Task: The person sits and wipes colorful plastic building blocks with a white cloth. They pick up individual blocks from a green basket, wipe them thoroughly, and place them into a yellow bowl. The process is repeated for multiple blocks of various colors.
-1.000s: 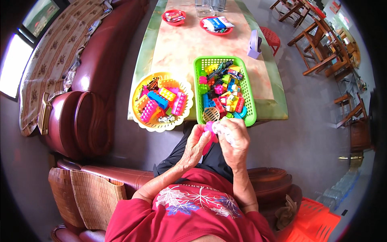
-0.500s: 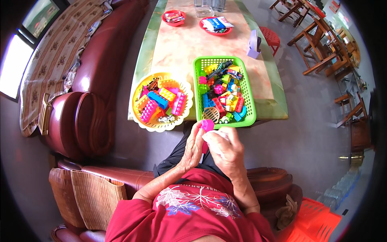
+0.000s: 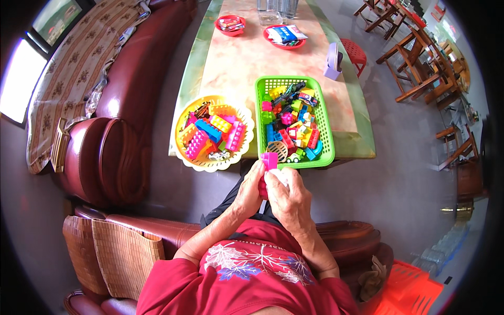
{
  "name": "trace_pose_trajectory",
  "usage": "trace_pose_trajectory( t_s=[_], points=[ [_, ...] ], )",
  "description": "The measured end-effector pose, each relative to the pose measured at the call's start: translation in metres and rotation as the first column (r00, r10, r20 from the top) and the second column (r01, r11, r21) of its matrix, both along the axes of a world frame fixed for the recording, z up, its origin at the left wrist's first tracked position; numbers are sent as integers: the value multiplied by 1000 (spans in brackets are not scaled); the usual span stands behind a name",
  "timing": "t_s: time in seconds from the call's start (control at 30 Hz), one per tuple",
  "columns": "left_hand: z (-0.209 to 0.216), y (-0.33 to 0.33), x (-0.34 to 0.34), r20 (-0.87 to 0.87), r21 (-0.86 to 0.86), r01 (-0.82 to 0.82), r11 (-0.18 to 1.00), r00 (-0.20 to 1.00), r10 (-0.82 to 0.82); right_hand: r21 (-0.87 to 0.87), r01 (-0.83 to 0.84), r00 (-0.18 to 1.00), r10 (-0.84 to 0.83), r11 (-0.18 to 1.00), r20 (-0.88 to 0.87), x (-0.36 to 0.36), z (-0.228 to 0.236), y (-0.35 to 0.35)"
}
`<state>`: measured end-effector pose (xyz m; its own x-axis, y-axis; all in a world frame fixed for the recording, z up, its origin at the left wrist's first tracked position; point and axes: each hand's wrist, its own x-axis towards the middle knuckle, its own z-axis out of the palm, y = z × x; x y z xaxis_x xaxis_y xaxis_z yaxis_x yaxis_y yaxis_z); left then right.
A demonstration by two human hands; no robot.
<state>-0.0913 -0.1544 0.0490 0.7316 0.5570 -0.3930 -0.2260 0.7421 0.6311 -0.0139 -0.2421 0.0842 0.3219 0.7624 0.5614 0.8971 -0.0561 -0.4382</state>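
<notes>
in the head view, the pink block (image 3: 270, 160) lay between the left hand (image 3: 248, 194) and right hand (image 3: 292, 203), long axis pointing toward the green basket (image 3: 329, 126); left fingers gripped its side, right fingers pressed a white cloth (image 3: 282, 179) against it.

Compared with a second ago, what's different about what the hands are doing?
The right hand has moved leftward and closer to the body, and the white cloth or tissue it grips is now mostly hidden by its fingers. More of the pink toy block's top end shows. Nothing was let go: the left hand still holds the block. The yellow scalloped basket and green basket stayed put.
</notes>
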Motion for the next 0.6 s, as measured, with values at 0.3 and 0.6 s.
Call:
trace_pose_trajectory(
  t_s=[0.3, 0.6],
  points=[
    [-10, 2, -4, 67, -24, 19, 1000, 998, -18, -4, -65, 996, 65, 998, -56, -4, 1, -12],
    [-1, -3, -4, 76, -130, 30, 991, 997, -20, 59, 79, 995, -76, 995, -66, 16, 8, 17]
  ],
)
